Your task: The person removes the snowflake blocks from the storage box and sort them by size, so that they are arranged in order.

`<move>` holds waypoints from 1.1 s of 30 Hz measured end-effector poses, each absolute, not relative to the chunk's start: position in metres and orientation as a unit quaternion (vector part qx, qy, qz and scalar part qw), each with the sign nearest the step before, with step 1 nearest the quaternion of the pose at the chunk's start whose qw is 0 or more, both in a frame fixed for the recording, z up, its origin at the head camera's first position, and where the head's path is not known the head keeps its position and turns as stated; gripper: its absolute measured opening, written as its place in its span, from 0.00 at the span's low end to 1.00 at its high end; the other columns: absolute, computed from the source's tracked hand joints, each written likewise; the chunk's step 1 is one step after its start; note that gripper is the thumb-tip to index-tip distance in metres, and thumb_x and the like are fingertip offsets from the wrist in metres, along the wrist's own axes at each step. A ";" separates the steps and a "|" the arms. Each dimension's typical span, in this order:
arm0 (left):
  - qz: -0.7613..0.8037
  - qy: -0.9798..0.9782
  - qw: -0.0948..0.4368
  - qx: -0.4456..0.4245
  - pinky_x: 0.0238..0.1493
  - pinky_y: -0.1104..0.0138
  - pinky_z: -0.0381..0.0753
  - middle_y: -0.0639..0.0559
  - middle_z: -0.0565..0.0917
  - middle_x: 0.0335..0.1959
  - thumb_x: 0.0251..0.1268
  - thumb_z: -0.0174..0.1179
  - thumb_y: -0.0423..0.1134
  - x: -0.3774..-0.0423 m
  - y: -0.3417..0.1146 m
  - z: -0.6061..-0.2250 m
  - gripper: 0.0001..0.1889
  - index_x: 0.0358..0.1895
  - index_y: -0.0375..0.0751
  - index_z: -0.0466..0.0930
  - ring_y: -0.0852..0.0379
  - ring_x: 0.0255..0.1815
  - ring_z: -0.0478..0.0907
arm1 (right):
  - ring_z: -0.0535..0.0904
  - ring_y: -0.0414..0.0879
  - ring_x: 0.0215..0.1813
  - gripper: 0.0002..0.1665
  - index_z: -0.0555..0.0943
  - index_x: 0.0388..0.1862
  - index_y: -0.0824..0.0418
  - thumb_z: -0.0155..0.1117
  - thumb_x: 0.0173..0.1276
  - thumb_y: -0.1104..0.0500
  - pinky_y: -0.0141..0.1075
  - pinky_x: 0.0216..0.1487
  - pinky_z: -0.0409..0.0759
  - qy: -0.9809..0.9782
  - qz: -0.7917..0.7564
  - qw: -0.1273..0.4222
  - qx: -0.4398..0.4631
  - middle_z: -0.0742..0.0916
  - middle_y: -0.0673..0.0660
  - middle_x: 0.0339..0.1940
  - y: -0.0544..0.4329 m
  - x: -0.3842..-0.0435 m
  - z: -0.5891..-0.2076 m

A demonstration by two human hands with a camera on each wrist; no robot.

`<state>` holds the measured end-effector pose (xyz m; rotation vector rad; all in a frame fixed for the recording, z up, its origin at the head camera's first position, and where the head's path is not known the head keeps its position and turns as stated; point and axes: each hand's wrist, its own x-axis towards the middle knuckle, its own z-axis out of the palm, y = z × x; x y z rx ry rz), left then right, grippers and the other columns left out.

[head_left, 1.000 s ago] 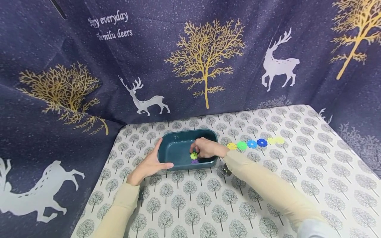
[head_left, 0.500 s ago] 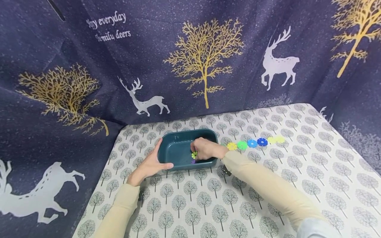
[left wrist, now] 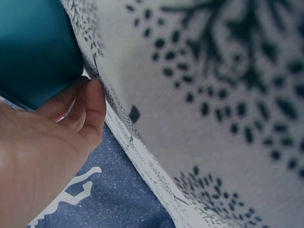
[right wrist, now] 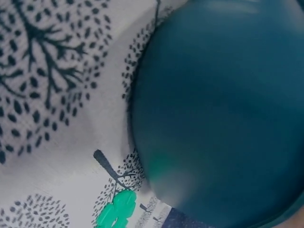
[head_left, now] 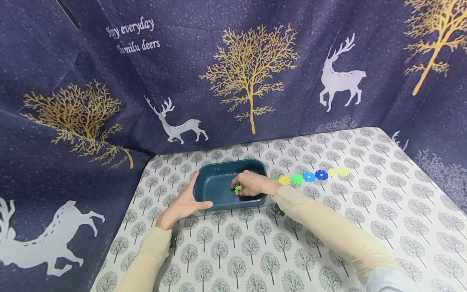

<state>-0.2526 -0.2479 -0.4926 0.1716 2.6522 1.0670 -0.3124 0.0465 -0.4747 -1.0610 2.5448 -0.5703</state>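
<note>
A dark teal plastic basin stands on the cloth-covered table. My left hand grips its left end, thumb along the near rim and fingers round the side; the left wrist view shows those fingers against the basin wall. Inside the basin, at its right, is my right hand, with a yellow-green flower-shaped plastic disc pinched at its fingers. A purple disc lies just below, near the front wall. The right hand's palm hides part of the basin floor, and its fingers do not show in the right wrist view.
Right of the basin, linked discs run in a row: yellow, green, light blue, dark blue and pale yellow. Another green disc lies beside the basin. A deer-printed curtain hangs behind the table.
The right hand shifts slightly inside the basin, its fingers drawing in and then spreading left again. The yellow-green disc turns a little. My left hand and the row of discs stay put.
</note>
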 end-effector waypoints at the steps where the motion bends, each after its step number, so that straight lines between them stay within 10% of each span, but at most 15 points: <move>1: 0.367 0.918 0.139 0.058 0.83 0.25 0.58 0.26 0.51 0.90 0.59 0.82 0.56 -0.253 -0.248 -0.492 0.72 0.92 0.54 0.30 0.20 0.86 0.57 | 0.85 0.38 0.35 0.22 0.89 0.64 0.57 0.75 0.71 0.64 0.34 0.44 0.88 0.890 -0.205 0.169 -0.370 0.95 0.54 0.43 0.047 -0.313 -0.475; 9: 0.368 0.918 0.135 0.059 0.83 0.25 0.58 0.26 0.52 0.89 0.58 0.82 0.55 -0.252 -0.247 -0.491 0.73 0.92 0.53 0.31 0.20 0.86 0.58 | 0.74 0.36 0.25 0.29 0.89 0.64 0.58 0.71 0.63 0.72 0.28 0.30 0.75 0.887 -0.217 0.194 -0.357 0.92 0.53 0.28 0.051 -0.316 -0.474; 18: 0.359 0.922 0.137 0.055 0.81 0.24 0.60 0.25 0.53 0.89 0.58 0.82 0.57 -0.251 -0.247 -0.492 0.73 0.92 0.55 0.30 0.19 0.85 0.60 | 0.87 0.41 0.44 0.12 0.94 0.49 0.54 0.78 0.68 0.64 0.36 0.51 0.89 0.891 -0.211 0.166 -0.367 0.95 0.53 0.43 0.051 -0.317 -0.474; 26: 0.365 0.919 0.134 0.061 0.81 0.24 0.60 0.24 0.54 0.88 0.58 0.82 0.57 -0.252 -0.247 -0.493 0.73 0.92 0.53 0.30 0.19 0.84 0.60 | 0.63 0.36 0.22 0.13 0.94 0.50 0.55 0.75 0.69 0.67 0.27 0.34 0.67 0.876 -0.264 0.186 -0.358 0.77 0.43 0.18 0.054 -0.316 -0.467; 33: 0.364 0.919 0.139 0.062 0.81 0.23 0.59 0.25 0.52 0.89 0.58 0.81 0.59 -0.251 -0.248 -0.493 0.73 0.92 0.54 0.30 0.19 0.85 0.58 | 0.84 0.34 0.36 0.18 0.93 0.54 0.58 0.81 0.64 0.67 0.30 0.49 0.86 0.864 -0.316 0.203 -0.335 0.93 0.50 0.39 0.058 -0.319 -0.469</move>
